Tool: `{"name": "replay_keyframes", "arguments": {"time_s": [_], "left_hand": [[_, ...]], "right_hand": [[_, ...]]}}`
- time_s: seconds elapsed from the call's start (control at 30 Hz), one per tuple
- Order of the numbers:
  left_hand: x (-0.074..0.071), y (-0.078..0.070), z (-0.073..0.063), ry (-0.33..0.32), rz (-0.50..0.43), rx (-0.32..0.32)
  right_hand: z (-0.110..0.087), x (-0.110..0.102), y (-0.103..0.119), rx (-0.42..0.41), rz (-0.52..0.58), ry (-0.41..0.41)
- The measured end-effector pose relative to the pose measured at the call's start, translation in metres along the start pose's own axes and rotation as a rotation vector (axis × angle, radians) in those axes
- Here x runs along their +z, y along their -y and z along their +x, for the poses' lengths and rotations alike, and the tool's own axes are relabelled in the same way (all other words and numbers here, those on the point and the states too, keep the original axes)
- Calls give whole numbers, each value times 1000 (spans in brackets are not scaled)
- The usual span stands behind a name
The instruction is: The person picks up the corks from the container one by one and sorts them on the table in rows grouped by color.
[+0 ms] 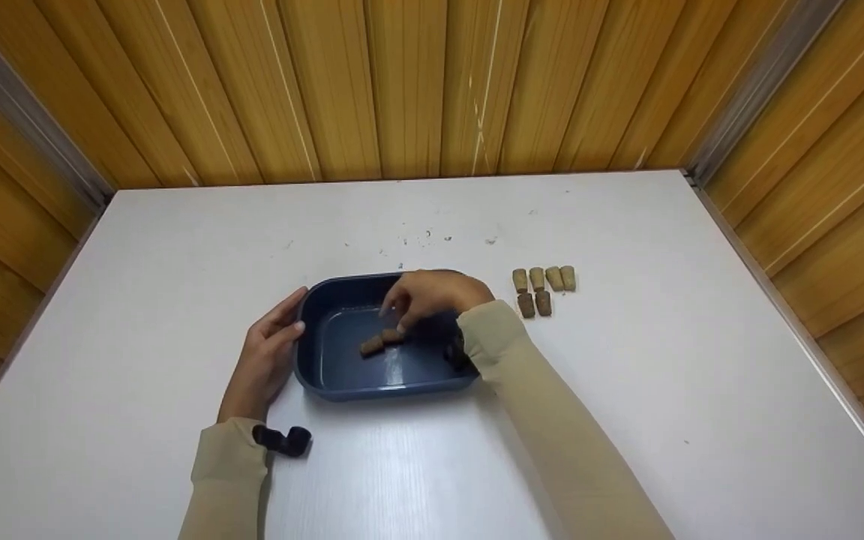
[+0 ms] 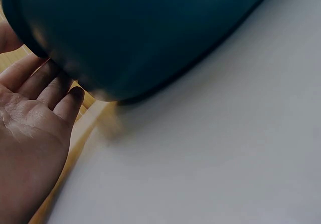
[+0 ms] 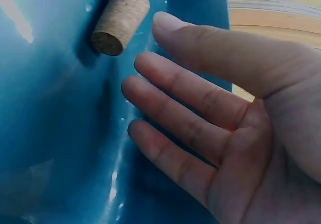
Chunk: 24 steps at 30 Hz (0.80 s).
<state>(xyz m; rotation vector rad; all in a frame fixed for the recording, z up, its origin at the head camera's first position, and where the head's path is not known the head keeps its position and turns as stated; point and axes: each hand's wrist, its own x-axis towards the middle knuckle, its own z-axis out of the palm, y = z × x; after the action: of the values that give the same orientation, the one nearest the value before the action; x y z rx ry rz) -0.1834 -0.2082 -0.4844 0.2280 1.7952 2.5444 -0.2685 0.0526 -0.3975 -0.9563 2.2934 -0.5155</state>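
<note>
A dark blue basin (image 1: 383,391) stands on the white table. My left hand (image 1: 265,356) rests against its left end, thumb and fingers touching the outside near the rim; in the left wrist view the fingers lie fairly straight along the wall. Inside the basin, two brown tapered corks (image 1: 372,346) lie end to end on the floor. My right hand (image 1: 432,292) reaches into the basin over them, its fingers spread and loose. In the right wrist view the thumb tip is beside the nearer cork (image 3: 123,20), with nothing visible in the grasp.
Right of the basin, several light tan corks (image 1: 537,280) stand in a row, with two darker brown corks (image 1: 535,304) in front. Small dark crumbs (image 1: 447,238) are scattered behind the basin. Wood-patterned walls (image 1: 402,90) border the table at the back and sides.
</note>
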Motion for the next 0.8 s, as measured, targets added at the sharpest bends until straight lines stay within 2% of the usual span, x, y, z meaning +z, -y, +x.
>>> {"name": "replay_keyframes", "arguments": {"time_s": [0.17,0.43,0.63,0.8], "left_hand": [[0,-1,0,-5,13,-2],[1,-1,2,-13,21,2],[0,-1,1,-22,55,-21],[-1,-1,1,-28,66,-25]], "right_hand": [[6,5,0,13,-1,18],[10,13,1,28,-12,-15],[9,14,2,43,-33,-14],[8,13,2,19,-34,-8]]}}
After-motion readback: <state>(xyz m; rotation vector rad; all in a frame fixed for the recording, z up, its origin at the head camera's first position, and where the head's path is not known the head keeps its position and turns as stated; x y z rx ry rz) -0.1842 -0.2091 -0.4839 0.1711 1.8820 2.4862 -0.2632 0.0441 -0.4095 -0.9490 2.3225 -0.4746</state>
